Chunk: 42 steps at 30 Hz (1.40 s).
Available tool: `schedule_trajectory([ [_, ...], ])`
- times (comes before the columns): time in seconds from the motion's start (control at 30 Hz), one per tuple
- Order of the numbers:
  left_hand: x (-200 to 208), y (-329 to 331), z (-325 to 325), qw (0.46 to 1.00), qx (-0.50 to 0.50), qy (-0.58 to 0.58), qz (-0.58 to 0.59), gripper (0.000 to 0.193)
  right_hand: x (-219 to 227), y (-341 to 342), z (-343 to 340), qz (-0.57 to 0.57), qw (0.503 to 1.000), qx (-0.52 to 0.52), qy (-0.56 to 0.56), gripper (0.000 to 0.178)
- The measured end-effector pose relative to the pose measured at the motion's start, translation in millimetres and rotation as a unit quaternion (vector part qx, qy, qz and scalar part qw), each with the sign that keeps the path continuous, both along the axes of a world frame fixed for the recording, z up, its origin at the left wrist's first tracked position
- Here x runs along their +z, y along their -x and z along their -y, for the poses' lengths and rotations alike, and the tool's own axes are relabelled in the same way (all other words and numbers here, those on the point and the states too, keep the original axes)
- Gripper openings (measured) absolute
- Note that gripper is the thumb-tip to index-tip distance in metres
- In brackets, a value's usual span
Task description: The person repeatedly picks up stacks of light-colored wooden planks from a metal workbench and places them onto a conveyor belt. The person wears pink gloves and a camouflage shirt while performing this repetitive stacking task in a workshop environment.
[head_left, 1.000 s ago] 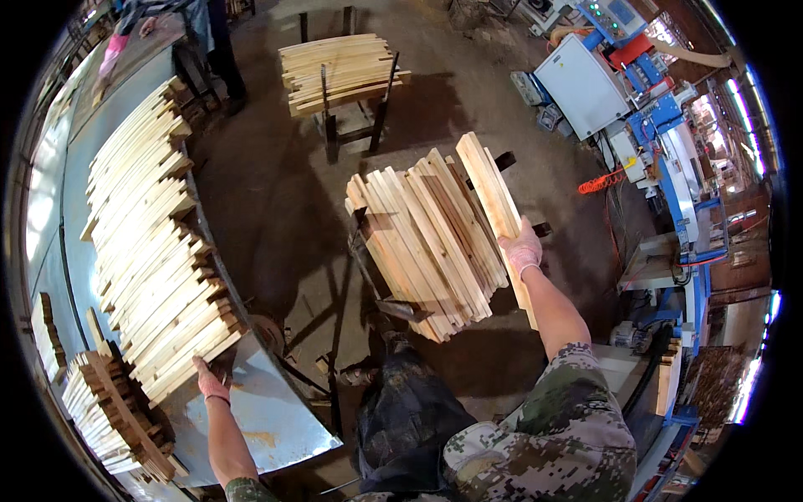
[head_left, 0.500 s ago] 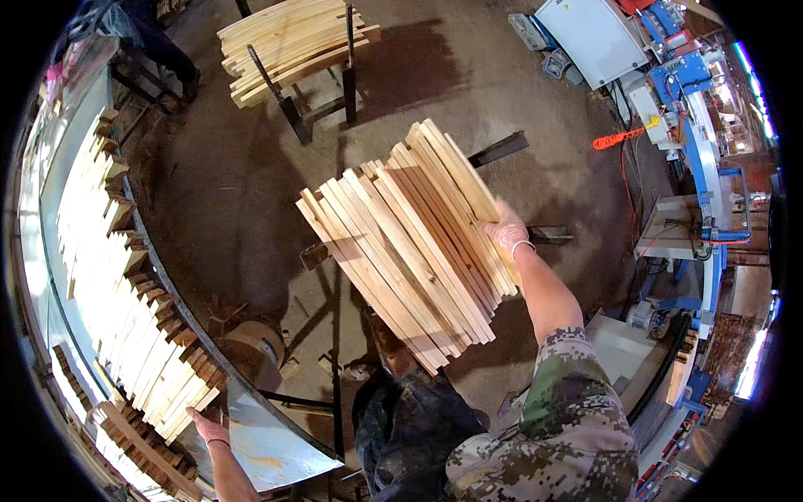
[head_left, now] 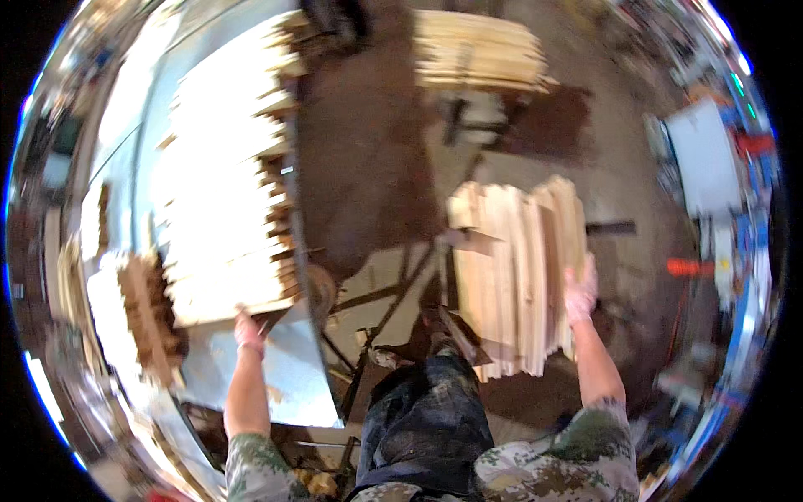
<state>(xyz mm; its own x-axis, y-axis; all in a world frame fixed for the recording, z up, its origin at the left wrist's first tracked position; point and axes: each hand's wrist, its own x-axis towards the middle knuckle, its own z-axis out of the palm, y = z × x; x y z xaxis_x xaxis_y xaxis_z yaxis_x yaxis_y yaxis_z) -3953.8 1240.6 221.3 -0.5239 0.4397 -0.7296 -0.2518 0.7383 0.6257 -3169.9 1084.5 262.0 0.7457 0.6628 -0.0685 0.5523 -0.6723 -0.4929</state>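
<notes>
My left hand [head_left: 249,330] is at the near end of a long row of pale wooden strips [head_left: 226,184] on a metal table [head_left: 293,376]. Its fingertips touch the nearest strip; blur hides how the fingers are bent. To the right, a fanned stack of wooden strips [head_left: 510,276] lies on a dark stand, its strips pointing away from me. My right hand [head_left: 580,289] rests against the right side of that stack, thumb and fingers apart and stretched along the outermost strip.
Another stack of strips [head_left: 477,52] stands on a rack farther off. Left of the long row sits a smaller pile with dark edges [head_left: 150,318]. A white cabinet [head_left: 704,159] and an orange coiled hose [head_left: 691,268] are at the right. Dark stand legs cross the floor.
My view has swung left, so the table and the strip row appear nearer the middle. Both hands stay at the same places, left by the row's end, right at the stack's side.
</notes>
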Motion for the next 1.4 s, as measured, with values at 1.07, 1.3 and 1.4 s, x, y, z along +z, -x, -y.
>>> schedule_trajectory([
  [1.07,-23,22,17,0.989,0.013,-0.141,-0.030,0.067,-97,492,-587,-0.281,0.902,0.291,-0.153,0.073],
  [1.3,-26,79,92,0.989,0.039,0.024,-0.138,0.066,-53,494,-416,-0.418,0.852,0.313,-0.045,0.058],
  [1.4,3,126,127,0.987,0.135,0.019,-0.082,0.065,-38,489,-346,-0.442,0.779,0.423,0.136,0.063],
])
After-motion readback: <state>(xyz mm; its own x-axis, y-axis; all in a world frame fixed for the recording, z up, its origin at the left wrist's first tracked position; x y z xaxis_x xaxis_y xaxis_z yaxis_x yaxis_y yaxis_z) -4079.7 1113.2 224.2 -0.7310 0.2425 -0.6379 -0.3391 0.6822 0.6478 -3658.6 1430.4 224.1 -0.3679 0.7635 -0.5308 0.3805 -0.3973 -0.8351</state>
